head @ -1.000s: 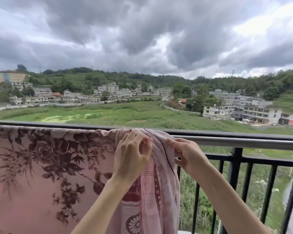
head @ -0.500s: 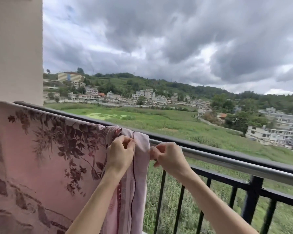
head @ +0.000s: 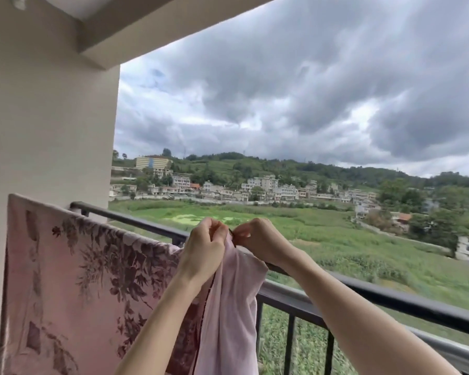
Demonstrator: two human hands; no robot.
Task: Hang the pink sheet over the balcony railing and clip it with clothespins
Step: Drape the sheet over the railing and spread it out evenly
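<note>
The pink sheet (head: pixel 73 280), printed with dark red flowers, hangs over the black balcony railing (head: pixel 363 296) from the wall on the left to the middle. Its right end is bunched and lifted above the rail. My left hand (head: pixel 205 247) grips this bunched edge from the left. My right hand (head: pixel 257 239) pinches the same edge at the top, close against the left hand's fingers. A thin dark bit shows between the fingers; I cannot tell what it is. No clothespin is plainly visible.
A cream wall and pillar (head: pixel 46 131) close off the left side, with a ceiling beam above. The bare railing runs on to the lower right over vertical black bars (head: pixel 290 345). Beyond lie green fields and houses under grey clouds.
The view has swung up and left, showing more wall and ceiling. Both hands have come together and raised the sheet's right edge above the rail.
</note>
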